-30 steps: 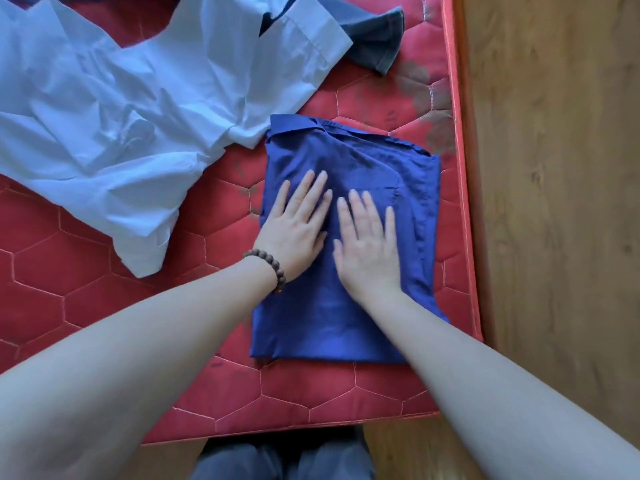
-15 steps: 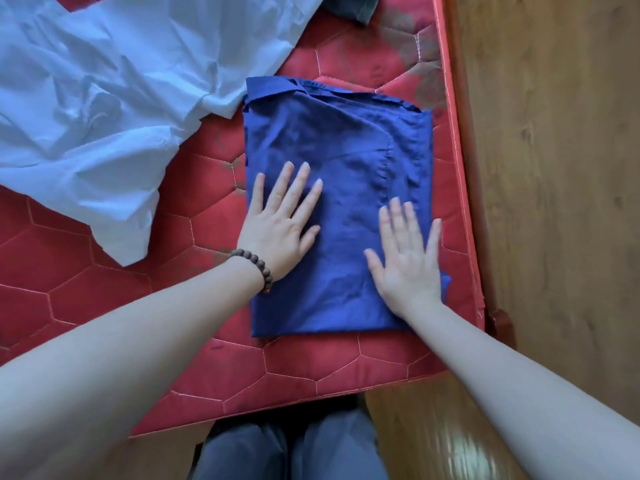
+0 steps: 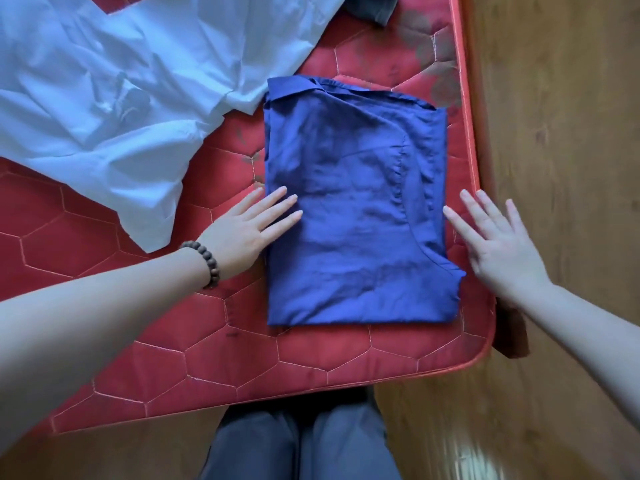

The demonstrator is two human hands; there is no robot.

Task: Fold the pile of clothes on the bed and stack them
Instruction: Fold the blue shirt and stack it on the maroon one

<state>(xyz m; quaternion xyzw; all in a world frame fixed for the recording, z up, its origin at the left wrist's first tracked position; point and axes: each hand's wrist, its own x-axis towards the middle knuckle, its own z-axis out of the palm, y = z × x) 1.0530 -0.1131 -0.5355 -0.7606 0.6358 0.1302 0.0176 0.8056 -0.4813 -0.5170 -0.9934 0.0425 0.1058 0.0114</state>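
Moved: both hands have slid outward off the middle of the blue shirt (image 3: 353, 216) since half a second ago, out to its side edges.
Left hand: left hand (image 3: 247, 230) lies flat, fingers straight, fingertips on the shirt's left edge, palm on the red mattress (image 3: 138, 358); gripping nothing.
Right hand: right hand (image 3: 498, 244) is spread flat with straight fingers, just beside the shirt's right edge, over the mattress border; whether it touches the cloth, can't tell.
Blue shirt: folded into a neat rectangle, centre-right of the frame, collar toward the top, lying on the mattress near its right edge.
Pale blue shirt: pale blue shirt (image 3: 114, 109) sprawls crumpled and unfolded across the upper left, one hem just beside the blue shirt's collar.
Dark garment: dark garment (image 3: 370, 8) peeks in at the top edge.
Bracelet: beaded bracelet (image 3: 207, 265) on the left wrist.
Floor: wooden floor (image 3: 561, 133) fills the right side.
Containers: none to report.
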